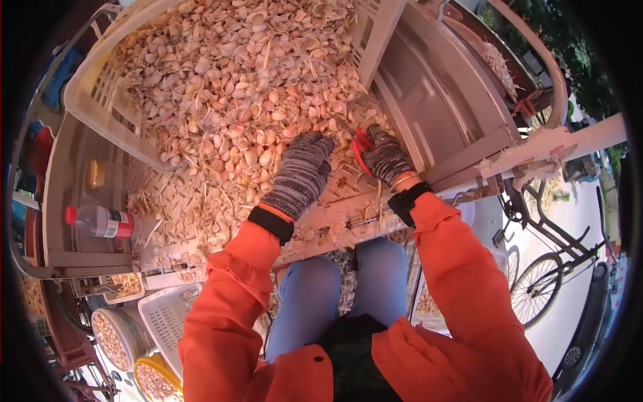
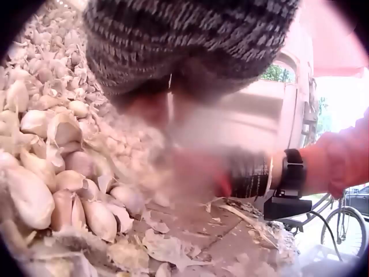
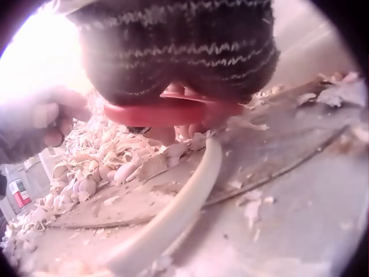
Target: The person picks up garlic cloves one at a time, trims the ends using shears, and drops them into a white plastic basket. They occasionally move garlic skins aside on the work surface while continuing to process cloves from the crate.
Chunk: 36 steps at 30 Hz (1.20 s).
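Both hands wear dark grey striped knit gloves with the fingertips bare. My right hand (image 1: 387, 157) grips red-handled scissors (image 1: 362, 145), whose blades point toward the garlic heap. Garlic cloves (image 1: 254, 100) with loose skins are piled in front of both hands. At the near edge of that heap, my left hand (image 1: 300, 173) is held low, back upward, fingertips turned toward the scissors. In the right wrist view the left hand (image 3: 43, 121) has bent fingers, blurred by glare; I cannot tell whether they hold a clove. A pale curved stalk (image 3: 184, 202) lies below the right hand.
White plastic crates (image 1: 114, 137) border the heap, and a metal side wall (image 1: 435, 87) rises at the right. A red-capped bottle (image 1: 104, 221) lies at the left. Below stand a white basket (image 1: 164, 315) and a yellow bucket (image 1: 151, 362) of garlic. A bicycle (image 1: 542, 281) is beyond.
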Motion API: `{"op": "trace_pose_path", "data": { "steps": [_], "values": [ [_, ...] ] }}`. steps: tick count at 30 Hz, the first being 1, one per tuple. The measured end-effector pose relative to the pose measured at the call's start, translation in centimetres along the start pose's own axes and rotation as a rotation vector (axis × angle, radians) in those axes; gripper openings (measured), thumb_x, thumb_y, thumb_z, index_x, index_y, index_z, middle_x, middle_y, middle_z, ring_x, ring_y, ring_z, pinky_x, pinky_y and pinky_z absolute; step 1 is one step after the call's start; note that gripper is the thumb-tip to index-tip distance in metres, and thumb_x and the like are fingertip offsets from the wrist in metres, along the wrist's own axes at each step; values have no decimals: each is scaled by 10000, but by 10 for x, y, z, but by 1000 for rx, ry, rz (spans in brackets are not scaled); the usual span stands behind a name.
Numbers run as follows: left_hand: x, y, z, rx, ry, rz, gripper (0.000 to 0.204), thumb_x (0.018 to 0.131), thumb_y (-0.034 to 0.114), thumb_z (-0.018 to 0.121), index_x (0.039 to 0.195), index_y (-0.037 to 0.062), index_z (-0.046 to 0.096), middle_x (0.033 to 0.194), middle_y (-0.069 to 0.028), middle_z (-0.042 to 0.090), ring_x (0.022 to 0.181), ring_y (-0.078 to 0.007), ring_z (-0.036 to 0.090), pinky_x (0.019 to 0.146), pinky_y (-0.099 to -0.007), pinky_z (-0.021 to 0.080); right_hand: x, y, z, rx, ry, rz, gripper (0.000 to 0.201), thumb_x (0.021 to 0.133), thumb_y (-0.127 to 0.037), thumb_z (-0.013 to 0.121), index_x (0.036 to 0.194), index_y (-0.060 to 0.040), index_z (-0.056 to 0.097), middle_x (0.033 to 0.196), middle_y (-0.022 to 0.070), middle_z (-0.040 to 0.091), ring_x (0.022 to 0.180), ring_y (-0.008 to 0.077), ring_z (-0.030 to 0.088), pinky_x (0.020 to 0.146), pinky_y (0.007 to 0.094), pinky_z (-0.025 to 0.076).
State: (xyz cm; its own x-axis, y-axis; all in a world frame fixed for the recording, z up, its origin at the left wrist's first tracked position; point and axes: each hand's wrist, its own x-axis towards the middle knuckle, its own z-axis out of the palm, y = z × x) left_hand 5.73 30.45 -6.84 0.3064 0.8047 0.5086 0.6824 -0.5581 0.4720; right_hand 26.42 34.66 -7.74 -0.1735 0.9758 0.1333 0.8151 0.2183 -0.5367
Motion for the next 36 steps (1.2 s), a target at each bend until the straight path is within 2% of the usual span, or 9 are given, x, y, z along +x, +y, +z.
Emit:
{"op": "trace_pose_path", "data": {
  "steps": [3, 7, 13, 17, 18, 27, 29, 31, 36],
  "values": [
    [52, -15, 42, 226, -258, 32, 448, 674, 61, 678, 1115, 70, 596, 1108, -154, 569, 1095, -352, 486, 912, -410, 434, -1, 36, 11, 105, 258, 53, 327, 750, -29, 599, 1070, -2, 537, 974, 170, 630, 929, 270, 623, 812, 332, 483],
    [71, -19, 57, 352, -618, 82, 464, 636, 155, 724, 1078, 68, 614, 1059, -137, 573, 1056, -346, 501, 882, -408, 444, -16, 42, 2, 335, 235, 111, 305, 762, -105, 625, 1034, 13, 552, 995, 211, 620, 935, 318, 615, 794, 353, 491],
    [69, 3, 47, 221, -362, -35, 454, 648, 200, 706, 1048, 16, 599, 887, -201, 596, 871, -359, 583, 792, -404, 474, -46, 33, -7, 430, 263, 16, 306, 741, -72, 638, 1025, 7, 555, 957, 147, 647, 865, 234, 638, 746, 319, 506],
    [36, 46, 18, -449, -215, -484, 341, 726, 99, 674, 1050, 23, 601, 807, -45, 595, 727, -147, 567, 668, -271, 481, -89, 11, -35, 397, 244, 10, 378, 691, -126, 717, 1011, -2, 560, 876, 97, 647, 747, 169, 616, 678, 287, 497],
    [24, 63, 8, -413, -148, -451, 297, 750, 60, 652, 1046, 49, 622, 772, 21, 557, 697, -74, 505, 646, -221, 456, -100, 7, -38, 380, 246, -10, 375, 687, -132, 723, 1004, -9, 566, 857, 93, 644, 742, 176, 616, 672, 291, 497],
    [-33, 131, -34, -459, -37, -361, 261, 726, 57, 707, 978, 16, 652, 807, -20, 614, 727, -88, 549, 683, -234, 475, -172, -12, -75, 317, 141, -153, 255, 721, -135, 698, 909, -1, 589, 764, 121, 630, 629, 232, 617, 596, 312, 496],
    [-38, 139, -43, -552, -20, -302, 250, 730, 65, 718, 966, 15, 653, 799, -19, 614, 734, -92, 554, 698, -233, 477, -180, -21, -87, 391, 4, -75, 244, 727, -150, 706, 872, 8, 589, 763, 111, 637, 605, 205, 616, 572, 314, 497],
    [-50, 140, -44, -543, -9, -269, 252, 756, 82, 707, 986, 3, 640, 812, -32, 625, 751, -99, 579, 702, -243, 491, -190, -31, -92, 941, -352, 261, 263, 741, -175, 709, 884, 6, 583, 764, 81, 636, 619, 148, 611, 559, 289, 492],
    [-115, 109, -41, -1189, 44, -871, 217, 819, 110, 650, 1007, 7, 618, 916, -92, 643, 784, -153, 618, 714, -286, 532, -204, -17, -65, 759, -407, 263, 303, 781, -278, 697, 884, -24, 570, 691, 32, 590, 547, 83, 546, 468, 222, 434]
  ]
}}
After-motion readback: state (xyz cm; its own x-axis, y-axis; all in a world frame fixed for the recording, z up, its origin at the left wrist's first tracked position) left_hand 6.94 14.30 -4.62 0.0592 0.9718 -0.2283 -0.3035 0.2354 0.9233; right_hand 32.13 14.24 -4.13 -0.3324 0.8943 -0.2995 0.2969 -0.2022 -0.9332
